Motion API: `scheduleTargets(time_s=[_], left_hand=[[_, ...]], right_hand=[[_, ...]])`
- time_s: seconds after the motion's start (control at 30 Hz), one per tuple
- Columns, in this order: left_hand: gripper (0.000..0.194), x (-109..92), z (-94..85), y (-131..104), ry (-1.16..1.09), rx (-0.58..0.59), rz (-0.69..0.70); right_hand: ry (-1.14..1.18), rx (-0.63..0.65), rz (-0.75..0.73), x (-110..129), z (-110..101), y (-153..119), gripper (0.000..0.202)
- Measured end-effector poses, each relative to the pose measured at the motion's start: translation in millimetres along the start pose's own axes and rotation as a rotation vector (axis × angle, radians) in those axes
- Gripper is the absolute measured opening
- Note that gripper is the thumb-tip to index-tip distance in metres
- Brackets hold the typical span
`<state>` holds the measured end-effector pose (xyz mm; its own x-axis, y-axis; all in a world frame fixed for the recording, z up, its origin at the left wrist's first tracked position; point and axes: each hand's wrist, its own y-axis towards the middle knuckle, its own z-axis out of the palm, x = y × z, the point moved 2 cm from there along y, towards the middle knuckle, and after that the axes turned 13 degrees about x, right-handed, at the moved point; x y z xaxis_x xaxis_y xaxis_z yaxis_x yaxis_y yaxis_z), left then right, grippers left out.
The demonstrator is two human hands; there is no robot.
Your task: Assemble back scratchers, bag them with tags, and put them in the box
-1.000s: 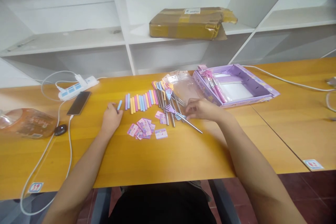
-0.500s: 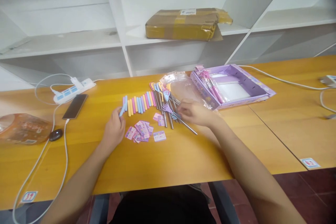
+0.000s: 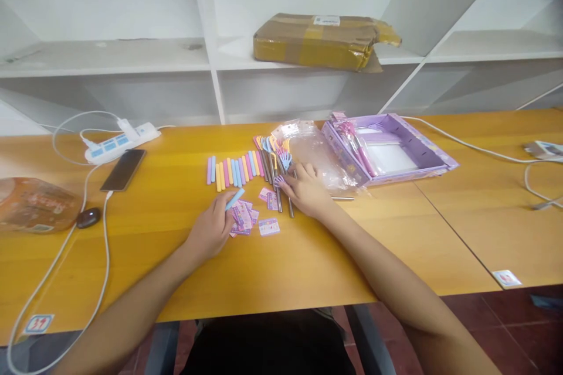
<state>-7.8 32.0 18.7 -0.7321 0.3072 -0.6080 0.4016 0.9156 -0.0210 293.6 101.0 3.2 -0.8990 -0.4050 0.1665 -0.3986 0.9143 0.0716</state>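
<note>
Head view: left hand point(image 3: 212, 225) pinches a blue stick point(image 3: 235, 199) by the cards point(image 3: 244, 217); from here, right hand point(image 3: 308, 190) touches the purple claw head point(image 3: 278, 181) beside metal rods point(image 3: 290, 206), can't tell if fingers grip it.

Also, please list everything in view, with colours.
Loose sticks: over ten, pastel, centre
Held stick: one, light blue, left fingers
Rods: several, silver with colourful ends, centre
Cards: several, pinkish, centre
Tray: one, purple, right
Wrapped goods: uncountable, pink, in tray
Packaging: uncountable, clear, beside tray
Table: count unclear, yellowish, centre
Shelving: one, white, rear
Carton: one, brown, on shelving
Phone: one, dark, left
Power strip: one, white, left
Cables: several, white, both sides
Package: one, orange, left
Small object: one, dark, left
Labels: two, whitish, front edge
Device: one, whitish, right
Floor: one, red, below
Clothing: uncounted, black, bottom
Arms: two, bare, foreground
Left hand: one, bare, centre
Right hand: one, bare, over rods
</note>
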Motion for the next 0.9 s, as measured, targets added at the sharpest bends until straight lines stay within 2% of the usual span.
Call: scheduleTargets(time_s=[0.27,0.43,0.6,0.73,0.9], left_hand=[[0.047,4.2,3.3,0.4,-0.043,-0.009,0.01],[0.046,5.8,4.0,0.8,-0.095,0.0,0.012],[0.047,4.2,2.7,0.7,-0.128,0.017,-0.008],[0.045,2.3,2.5,0.6,-0.131,0.028,-0.001],[0.043,0.5,2.5,-0.3,-0.106,0.064,0.007]], right_hand=[[0.091,-0.043,0.093,8.2,12.3,5.5,0.05],[0.339,-0.094,0.183,-4.0,18.3,11.5,0.05],[0.67,-0.32,0.134,-18.4,-4.7,9.6,0.048],[0.784,-0.5,0.15,-26.5,-27.2,1.2,0.041],[0.95,-0.712,0.155,-34.8,-41.5,-6.3,0.035]])
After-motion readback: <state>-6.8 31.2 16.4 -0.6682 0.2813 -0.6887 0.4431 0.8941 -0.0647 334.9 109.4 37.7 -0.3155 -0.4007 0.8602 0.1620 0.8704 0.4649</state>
